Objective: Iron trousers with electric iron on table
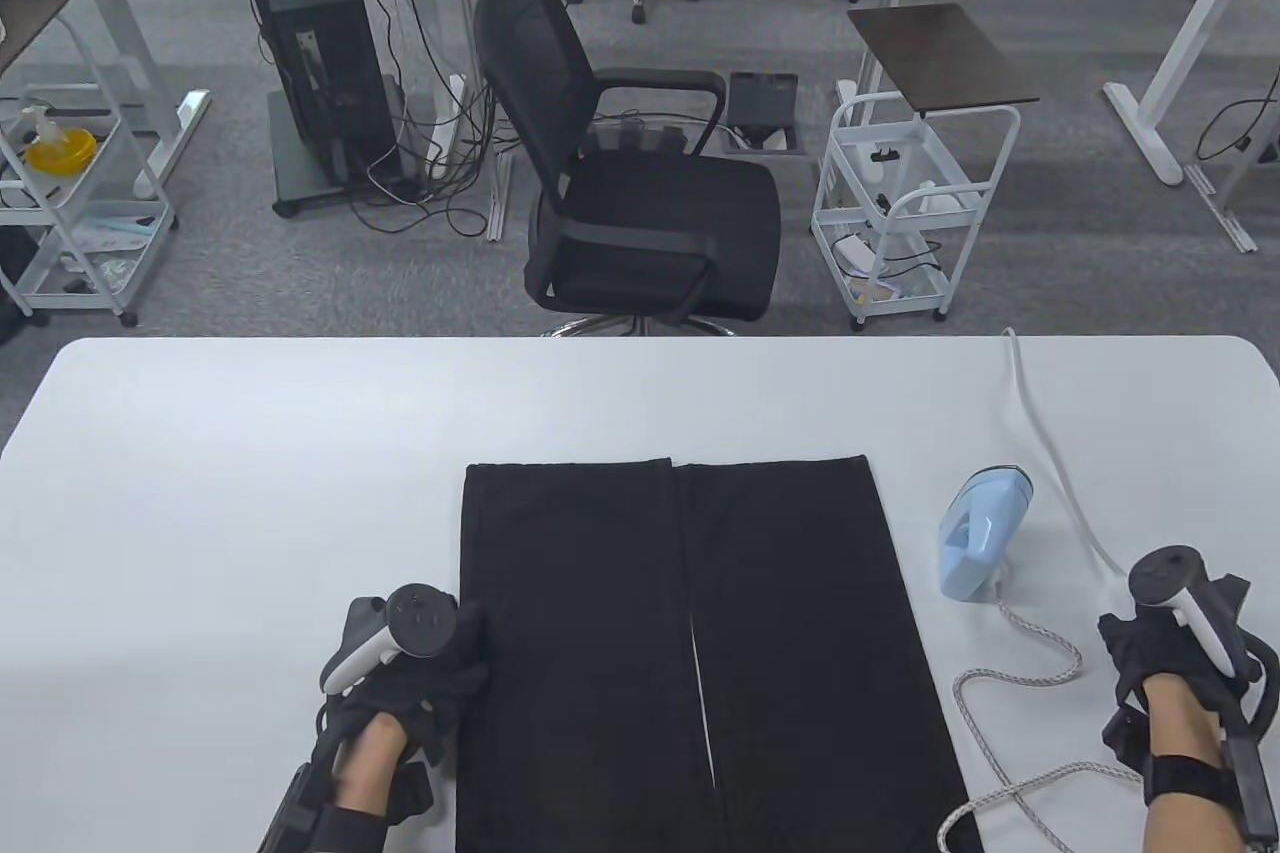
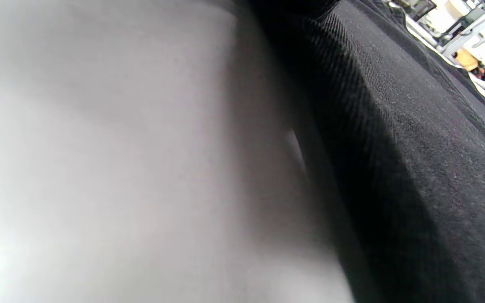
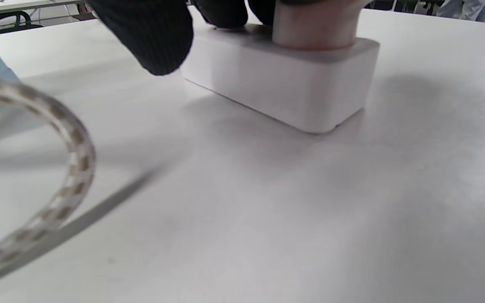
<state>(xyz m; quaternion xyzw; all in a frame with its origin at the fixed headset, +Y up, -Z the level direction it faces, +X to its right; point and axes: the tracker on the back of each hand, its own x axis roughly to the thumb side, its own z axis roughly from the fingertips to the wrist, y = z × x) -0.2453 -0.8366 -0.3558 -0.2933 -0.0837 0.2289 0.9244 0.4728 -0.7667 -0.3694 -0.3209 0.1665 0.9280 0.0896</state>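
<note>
white table (image 1: 250, 453) in office | black trousers (image 1: 690, 653) flat at near centre | left hand (image 1: 420, 683) at their left edge, grip unclear | right hand (image 1: 1180, 663) far right, fingers (image 3: 150, 38) on socket block (image 3: 284, 84), plug (image 3: 314, 25) seated | blue iron (image 1: 980, 533) just right of trousers, beyond | risk: looped cord (image 1: 1020, 693) dragging over cloth

Grey carpet floor (image 1: 1050, 283). Black mesh office chair (image 1: 640, 183) stands just beyond the white table (image 1: 250, 453). White wire trolley (image 1: 905, 203) right of chair; another trolley (image 1: 70, 203) far left. Computer tower (image 1: 325, 83) with trailing cables; white desks behind
</note>
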